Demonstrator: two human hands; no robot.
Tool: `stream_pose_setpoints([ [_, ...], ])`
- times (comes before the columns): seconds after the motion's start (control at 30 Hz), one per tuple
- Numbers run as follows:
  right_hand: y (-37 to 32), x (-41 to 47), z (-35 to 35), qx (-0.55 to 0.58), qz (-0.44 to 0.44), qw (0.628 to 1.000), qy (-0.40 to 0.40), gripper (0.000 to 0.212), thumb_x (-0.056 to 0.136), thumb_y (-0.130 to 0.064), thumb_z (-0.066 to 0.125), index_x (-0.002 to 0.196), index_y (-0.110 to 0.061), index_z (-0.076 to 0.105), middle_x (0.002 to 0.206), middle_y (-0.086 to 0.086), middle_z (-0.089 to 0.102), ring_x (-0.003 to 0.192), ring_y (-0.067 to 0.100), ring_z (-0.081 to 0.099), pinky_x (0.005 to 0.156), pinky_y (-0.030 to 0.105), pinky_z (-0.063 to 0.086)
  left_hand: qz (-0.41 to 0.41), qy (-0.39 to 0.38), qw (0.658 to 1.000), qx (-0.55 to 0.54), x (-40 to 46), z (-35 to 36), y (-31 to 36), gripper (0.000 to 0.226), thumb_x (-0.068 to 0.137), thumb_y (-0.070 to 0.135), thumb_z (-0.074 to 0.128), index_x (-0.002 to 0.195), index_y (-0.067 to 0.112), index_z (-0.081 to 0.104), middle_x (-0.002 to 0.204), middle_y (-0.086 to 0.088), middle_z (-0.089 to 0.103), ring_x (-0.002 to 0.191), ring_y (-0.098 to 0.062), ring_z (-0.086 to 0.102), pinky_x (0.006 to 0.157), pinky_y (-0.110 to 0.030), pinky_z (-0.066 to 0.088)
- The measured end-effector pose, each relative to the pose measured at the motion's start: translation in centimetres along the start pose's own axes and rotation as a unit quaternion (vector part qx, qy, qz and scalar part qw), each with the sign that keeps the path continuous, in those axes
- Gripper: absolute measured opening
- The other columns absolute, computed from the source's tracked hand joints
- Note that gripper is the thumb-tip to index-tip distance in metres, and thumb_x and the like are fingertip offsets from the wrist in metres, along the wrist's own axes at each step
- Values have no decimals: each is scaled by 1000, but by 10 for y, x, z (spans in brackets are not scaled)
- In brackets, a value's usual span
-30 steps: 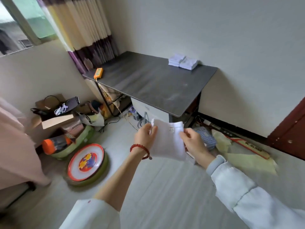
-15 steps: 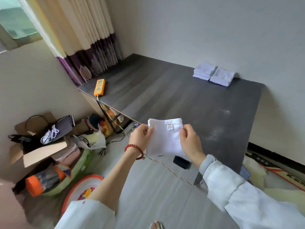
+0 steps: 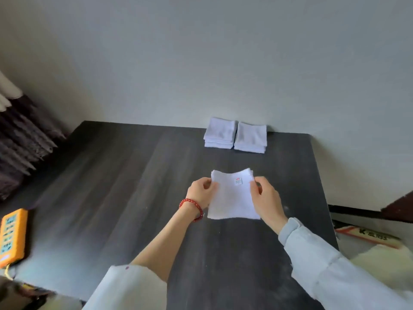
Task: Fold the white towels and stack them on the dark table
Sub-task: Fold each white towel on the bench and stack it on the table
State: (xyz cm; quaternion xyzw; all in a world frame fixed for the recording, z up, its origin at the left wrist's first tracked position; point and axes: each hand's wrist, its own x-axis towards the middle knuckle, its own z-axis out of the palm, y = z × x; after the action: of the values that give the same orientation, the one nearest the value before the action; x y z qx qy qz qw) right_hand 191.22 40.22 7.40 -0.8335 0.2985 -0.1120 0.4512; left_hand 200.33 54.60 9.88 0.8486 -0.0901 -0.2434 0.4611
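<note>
Here, left hand and right hand fingers pinching white towel's side edges, over dark table.

The light is soft and a bit dim, maybe coming from the left. The tabletop shows a pale shine. The orange box at the lower left looks smeared. Edges of the picture bend outward.

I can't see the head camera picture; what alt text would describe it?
Two hands, the left hand and right hand, pinch the side edges of a small white towel over a dark table. Two stacks of folded towels sit by the wall, and an orange power strip lies at the table's left edge.
</note>
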Motion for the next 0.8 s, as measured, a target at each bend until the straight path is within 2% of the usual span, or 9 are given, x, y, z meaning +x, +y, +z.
stream_pose_setpoints([
  [0.07, -2, 43, -5, -14, 19, 999, 26, 24, 98, -26, 36, 107, -12, 52, 84, 2, 58, 80, 26, 57, 71, 39, 47, 9, -32, 999, 3, 44, 6, 21, 14, 86, 29, 52, 82, 23, 63, 87, -7, 68, 83, -24, 64, 80, -47, 55],
  [0.2, 0, 120, -16, -43, 44, 996, 60, 24, 97, -25, 38, 112, -13, 52, 81, 0, 57, 79, 27, 57, 73, 40, 47, 29, -53, 998, 13, 122, 21, 56, 12, 89, 26, 51, 88, 24, 62, 97, -9, 68, 93, -28, 64, 84, -45, 54],
  [0.3, 3, 172, -19, -67, 43, 993, 85, 23, 97, -24, 39, 113, -12, 51, 77, -3, 54, 76, 24, 57, 70, 39, 48, 36, -52, 998, 21, 181, 31, 74, 26, 91, 32, 50, 108, 16, 61, 93, -2, 64, 85, -21, 62, 78, -33, 53],
  [0.4, 12, 217, -16, -84, 52, 989, 114, 22, 98, -24, 38, 113, -13, 50, 76, -2, 53, 74, 23, 55, 67, 37, 47, 41, -41, 998, 36, 236, 44, 84, 32, 90, 35, 50, 115, 17, 59, 92, 0, 62, 79, -17, 58, 67, -26, 48],
  [0.5, 21, 258, -10, -103, 64, 984, 133, 24, 98, -25, 36, 114, -14, 49, 80, 1, 56, 76, 26, 57, 70, 40, 50, 41, -31, 997, 61, 283, 58, 90, 32, 90, 35, 50, 117, 20, 57, 101, 1, 63, 88, -18, 58, 77, -30, 49],
  [0.63, 38, 305, 0, -119, 77, 979, 145, 25, 99, -25, 33, 113, -14, 49, 80, 2, 55, 75, 27, 55, 64, 36, 41, 47, -8, 995, 93, 330, 79, 90, 31, 91, 34, 49, 118, 20, 57, 105, 2, 65, 98, -20, 59, 81, -29, 45],
  [0.7, 47, 323, 6, -121, 77, 978, 151, 25, 98, -25, 34, 113, -14, 50, 78, 0, 54, 74, 28, 55, 64, 37, 41, 66, 6, 991, 115, 347, 90, 84, 29, 92, 34, 47, 115, 20, 58, 103, 2, 66, 101, -20, 57, 88, -29, 39],
  [0.8, 62, 341, 14, -122, 81, 977, 153, 24, 98, -24, 34, 112, -14, 51, 76, -1, 52, 73, 27, 53, 64, 34, 36, 97, 43, 980, 168, 367, 103, 69, 30, 93, 36, 42, 114, 21, 57, 99, 5, 67, 105, -17, 50, 84, -26, 24],
])
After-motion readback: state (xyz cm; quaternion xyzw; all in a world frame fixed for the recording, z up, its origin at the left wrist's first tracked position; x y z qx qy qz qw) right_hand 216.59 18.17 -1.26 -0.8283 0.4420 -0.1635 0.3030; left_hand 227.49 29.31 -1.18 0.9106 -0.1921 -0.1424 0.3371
